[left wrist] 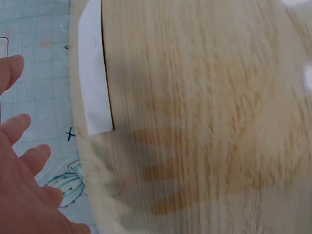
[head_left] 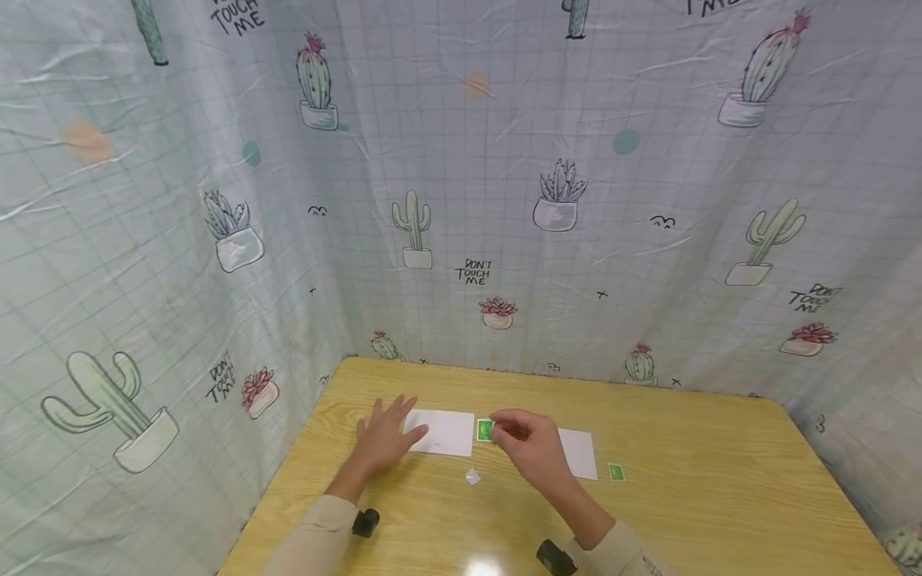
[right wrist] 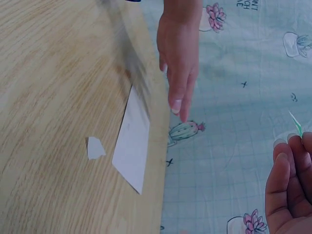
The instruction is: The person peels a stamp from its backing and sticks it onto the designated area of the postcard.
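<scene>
My right hand (head_left: 535,448) pinches a small green stamp with a white border (head_left: 485,430) between thumb and fingertips. In the right wrist view the stamp (right wrist: 296,126) is nearly edge-on, raised off the table. My left hand (head_left: 383,438) is spread at the left end of a white envelope (head_left: 448,434). The right wrist view shows the fingers of this left hand (right wrist: 179,63) straight and above the table, apart from the envelope (right wrist: 132,146). A small white paper scrap (head_left: 472,477) lies in front of the envelope.
A second white paper rectangle (head_left: 580,454), perhaps another envelope, lies partly behind my right hand. To its right is another green stamp (head_left: 616,472). The wooden table (head_left: 691,480) ends at a cactus-print curtain (head_left: 461,160) at the back and sides.
</scene>
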Tool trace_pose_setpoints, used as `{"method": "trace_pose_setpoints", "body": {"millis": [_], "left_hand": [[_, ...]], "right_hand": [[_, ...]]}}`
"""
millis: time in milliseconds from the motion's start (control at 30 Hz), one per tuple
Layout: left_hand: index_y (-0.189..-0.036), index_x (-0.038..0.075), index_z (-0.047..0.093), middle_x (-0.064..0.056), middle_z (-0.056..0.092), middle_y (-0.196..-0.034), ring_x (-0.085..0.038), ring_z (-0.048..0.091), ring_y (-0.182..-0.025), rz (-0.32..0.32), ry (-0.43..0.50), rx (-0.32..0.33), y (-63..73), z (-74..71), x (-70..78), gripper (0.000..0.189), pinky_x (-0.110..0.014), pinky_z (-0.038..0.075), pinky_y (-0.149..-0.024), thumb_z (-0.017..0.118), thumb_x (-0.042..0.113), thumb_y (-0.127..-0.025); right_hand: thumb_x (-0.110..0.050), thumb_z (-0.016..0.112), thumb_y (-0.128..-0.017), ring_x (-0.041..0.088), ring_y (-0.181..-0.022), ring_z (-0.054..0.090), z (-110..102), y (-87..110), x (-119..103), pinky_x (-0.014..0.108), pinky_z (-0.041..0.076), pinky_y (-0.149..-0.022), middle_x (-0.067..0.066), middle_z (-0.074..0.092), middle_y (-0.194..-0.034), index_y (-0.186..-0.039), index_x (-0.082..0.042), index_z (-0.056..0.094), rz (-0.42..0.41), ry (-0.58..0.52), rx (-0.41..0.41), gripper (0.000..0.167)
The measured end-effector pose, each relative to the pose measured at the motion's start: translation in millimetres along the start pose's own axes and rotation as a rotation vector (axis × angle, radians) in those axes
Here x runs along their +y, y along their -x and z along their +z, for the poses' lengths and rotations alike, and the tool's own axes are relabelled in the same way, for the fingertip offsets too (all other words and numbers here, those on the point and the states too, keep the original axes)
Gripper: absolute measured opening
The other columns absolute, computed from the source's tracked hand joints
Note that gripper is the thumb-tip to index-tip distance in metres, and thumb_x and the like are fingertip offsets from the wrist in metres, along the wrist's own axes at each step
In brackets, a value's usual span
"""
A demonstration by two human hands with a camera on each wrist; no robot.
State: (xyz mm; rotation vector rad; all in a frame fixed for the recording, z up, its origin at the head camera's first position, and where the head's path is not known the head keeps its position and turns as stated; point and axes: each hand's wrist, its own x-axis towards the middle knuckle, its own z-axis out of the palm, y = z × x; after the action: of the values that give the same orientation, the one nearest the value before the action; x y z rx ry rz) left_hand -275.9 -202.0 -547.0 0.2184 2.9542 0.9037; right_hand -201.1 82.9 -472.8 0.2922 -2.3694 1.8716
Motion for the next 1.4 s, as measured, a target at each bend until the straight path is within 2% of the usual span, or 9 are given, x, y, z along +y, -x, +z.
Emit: {"method": "trace_pose_setpoints", "body": {"millis": [233,633,933,1167,1400], "left_hand": [[-0.162,0.025,0.040,-0.013,0.028,-0.173,-0.055,0.006,-0.160,0.011,-0.077,-0.017,-1.3,1.2,-11.4,0.070,-0.086,0.002,-0.116,0.056,0.058,-0.102],[-0.163,0.029,0.036,-0.012,0.026,-0.174,-0.054,0.006,-0.160,-0.004,-0.216,-0.050,-5.8,2.2,-29.2,0.071,-0.087,0.002,-0.115,0.046,0.066,-0.103],[-0.165,0.027,0.031,-0.014,0.021,-0.175,-0.055,0.004,-0.160,-0.026,-0.207,-0.102,-12.0,5.5,-43.2,0.073,-0.088,-0.001,-0.114,0.047,0.064,-0.104],[-0.167,0.031,0.022,-0.007,0.002,-0.178,-0.050,-0.011,-0.161,-0.036,-0.198,-0.169,-26.2,22.5,-61.8,0.075,-0.087,-0.014,-0.111,0.035,0.069,-0.104],[-0.167,0.035,0.021,-0.004,-0.005,-0.178,-0.047,-0.019,-0.160,-0.045,-0.198,-0.210,-30.0,28.2,-62.6,0.077,-0.086,-0.020,-0.110,0.034,0.074,-0.102]], "right_hand": [[-0.003,0.075,-0.094,0.027,-0.083,0.075,1,0.3,3,0.019,0.059,-0.073,0.013,0.077,-0.092,-0.107,-0.004,0.079,-0.010,-0.003,-0.008,0.014],[-0.003,0.075,-0.093,0.009,-0.079,0.071,3,0.0,7,0.019,0.059,-0.074,0.012,0.076,-0.092,-0.107,-0.005,0.079,0.015,-0.007,-0.009,0.014],[-0.004,0.075,-0.093,0.008,-0.078,0.069,4,-1.3,10,0.019,0.059,-0.073,0.012,0.075,-0.091,-0.106,-0.005,0.080,0.013,-0.006,-0.007,0.013],[-0.002,0.073,-0.094,0.013,-0.078,0.072,5,-6.4,14,0.019,0.058,-0.070,0.011,0.075,-0.088,-0.106,-0.005,0.080,0.048,0.007,0.005,0.014],[-0.001,0.072,-0.094,0.010,-0.075,0.071,7,-12.0,21,0.020,0.057,-0.067,0.011,0.074,-0.086,-0.105,-0.004,0.079,0.071,0.015,0.019,0.014]]}}
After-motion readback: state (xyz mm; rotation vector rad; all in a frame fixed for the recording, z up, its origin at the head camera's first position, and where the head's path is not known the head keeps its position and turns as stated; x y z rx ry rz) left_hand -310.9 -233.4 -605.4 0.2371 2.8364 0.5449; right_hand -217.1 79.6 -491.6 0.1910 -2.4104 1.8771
